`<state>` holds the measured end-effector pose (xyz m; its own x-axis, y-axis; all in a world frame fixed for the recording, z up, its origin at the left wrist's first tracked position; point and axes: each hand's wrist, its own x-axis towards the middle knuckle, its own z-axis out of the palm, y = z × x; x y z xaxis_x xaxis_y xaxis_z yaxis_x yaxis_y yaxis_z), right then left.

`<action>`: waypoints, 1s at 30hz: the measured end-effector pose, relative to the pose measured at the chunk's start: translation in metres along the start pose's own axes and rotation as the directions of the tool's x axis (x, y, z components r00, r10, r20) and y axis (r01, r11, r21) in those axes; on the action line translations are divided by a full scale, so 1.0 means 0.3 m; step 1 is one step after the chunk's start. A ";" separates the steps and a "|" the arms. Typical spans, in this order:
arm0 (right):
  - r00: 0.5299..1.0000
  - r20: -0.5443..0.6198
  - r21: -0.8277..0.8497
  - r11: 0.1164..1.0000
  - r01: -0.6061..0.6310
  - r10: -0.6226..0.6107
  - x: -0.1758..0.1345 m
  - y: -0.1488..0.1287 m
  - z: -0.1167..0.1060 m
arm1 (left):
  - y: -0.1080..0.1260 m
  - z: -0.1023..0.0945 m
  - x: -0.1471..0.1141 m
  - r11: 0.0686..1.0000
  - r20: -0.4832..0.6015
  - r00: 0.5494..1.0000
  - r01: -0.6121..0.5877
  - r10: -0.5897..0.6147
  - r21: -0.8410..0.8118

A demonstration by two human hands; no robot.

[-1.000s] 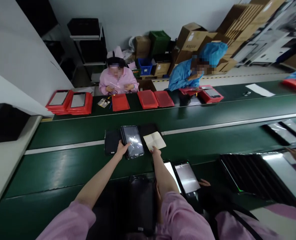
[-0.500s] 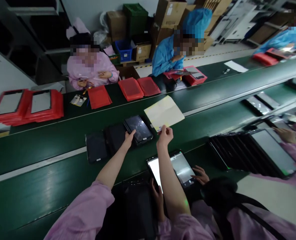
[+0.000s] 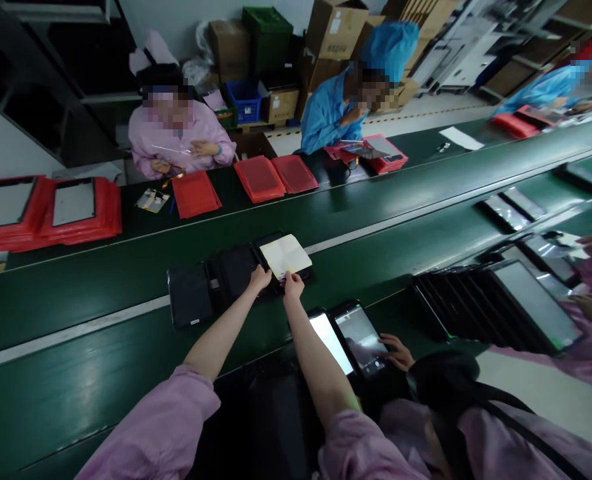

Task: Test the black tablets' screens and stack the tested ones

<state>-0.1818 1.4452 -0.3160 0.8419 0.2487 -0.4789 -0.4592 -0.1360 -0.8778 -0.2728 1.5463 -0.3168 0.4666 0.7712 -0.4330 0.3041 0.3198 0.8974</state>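
Note:
A creased off-white paper sheet (image 3: 285, 256) with yellowish edges lies over a black tablet (image 3: 270, 238) on the green conveyor, hiding most of its screen. My right hand (image 3: 293, 287) pinches the sheet's near edge. Closed at the near left side of that same tablet is my left hand (image 3: 260, 279), its thumb by the paper's corner; the fingers underneath are hidden. Left of the hands lie a dark tablet stack (image 3: 236, 270) and another black tablet (image 3: 190, 297).
A co-worker's hand (image 3: 397, 352) touches a lit tablet (image 3: 359, 333) at my right. Further right leans a row of tablets (image 3: 476, 307). Across the belt, people sit behind red sleeve stacks (image 3: 259, 179). Dark tablets (image 3: 279, 413) lie below my forearms.
My right hand has brought the paper sheet left and down, from above the belt onto the tablet. My left hand stays by the tablet's side.

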 end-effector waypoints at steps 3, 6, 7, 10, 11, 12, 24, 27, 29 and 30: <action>0.999 0.019 -0.043 0.998 -0.048 0.048 -0.018 0.014 -0.016 | 0.049 -0.117 -0.086 0.969 0.099 0.994 0.010 -0.035 0.246; 0.996 0.024 -0.079 0.994 -0.079 0.081 -0.083 0.016 -0.060 | 0.076 -0.309 -0.256 0.911 0.172 0.984 -0.027 -0.049 0.412; 0.996 0.027 -0.091 0.992 -0.087 0.090 -0.114 0.020 -0.080 | 0.074 -0.385 -0.328 0.893 0.190 0.981 -0.042 -0.049 0.449; 0.990 0.051 -0.110 0.986 -0.124 0.130 -0.212 0.045 -0.142 | 0.025 -0.612 -0.557 0.852 0.218 0.973 -0.056 -0.070 0.521; 0.986 0.064 -0.108 0.984 -0.144 0.152 -0.239 0.058 -0.160 | -0.005 -0.679 -0.629 0.838 0.215 0.973 -0.052 -0.079 0.543; 0.981 0.078 -0.102 0.980 -0.170 0.178 -0.261 0.073 -0.173 | -0.039 -0.738 -0.696 0.823 0.203 0.976 -0.048 -0.083 0.566; 0.913 0.215 -0.071 0.938 -0.338 0.346 -0.405 0.225 -0.094 | -0.517 -1.121 -1.397 0.932 -0.067 0.932 0.360 -0.357 0.034; 0.910 0.216 -0.072 0.935 -0.347 0.354 -0.405 0.207 -0.059 | -0.651 -1.145 -1.575 0.928 -0.370 0.851 0.349 -0.371 -0.128; 0.911 0.225 -0.073 0.938 -0.338 0.346 -0.393 0.186 -0.031 | -0.716 -1.124 -1.664 0.910 -0.484 0.771 0.357 -0.414 -0.209; 0.913 0.234 -0.076 0.943 -0.325 0.334 -0.383 0.171 -0.021 | -0.738 -1.106 -1.698 0.903 -0.515 0.742 0.360 -0.430 -0.235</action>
<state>-0.3002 1.4034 -0.3061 0.5494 0.4058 -0.7304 -0.6848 -0.2822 -0.6719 -0.8534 1.2653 -0.2667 -0.2121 0.7176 -0.6634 0.2472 0.6961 0.6740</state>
